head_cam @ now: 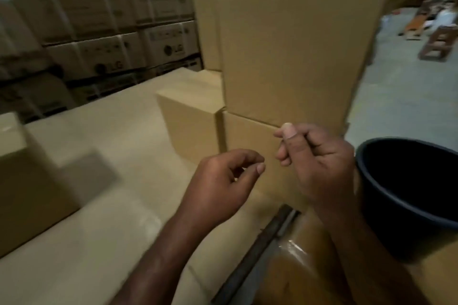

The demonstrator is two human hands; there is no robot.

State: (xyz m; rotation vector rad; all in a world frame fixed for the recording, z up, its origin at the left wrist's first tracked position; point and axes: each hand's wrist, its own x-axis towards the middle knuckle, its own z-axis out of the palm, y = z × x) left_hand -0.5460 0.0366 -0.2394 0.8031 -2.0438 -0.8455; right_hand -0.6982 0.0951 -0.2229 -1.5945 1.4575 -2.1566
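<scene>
- Between the stacked cartons and the black tub (406, 141), both hands hang in the air and touch none of them.
- Left hand (218, 181): the fingers (260, 168) are loosely curled, with a narrow gap to the thumb, and hold nothing.
- Right hand (319, 166): the thumb is pressed on the forefinger in a tight pinch. I cannot tell whether something thin sits in it.
- Nearest is the lower carton (247, 136), just behind the hands, with the tall carton (292, 57) standing on it. A taped carton (304, 262) lies below the wrists.
- Step, as I judge it: an approach, with no carton gripped yet.
- Next move probably calls for spreading both hands and taking a carton by opposite edges, steering the right forearm clear of the tub.
</scene>
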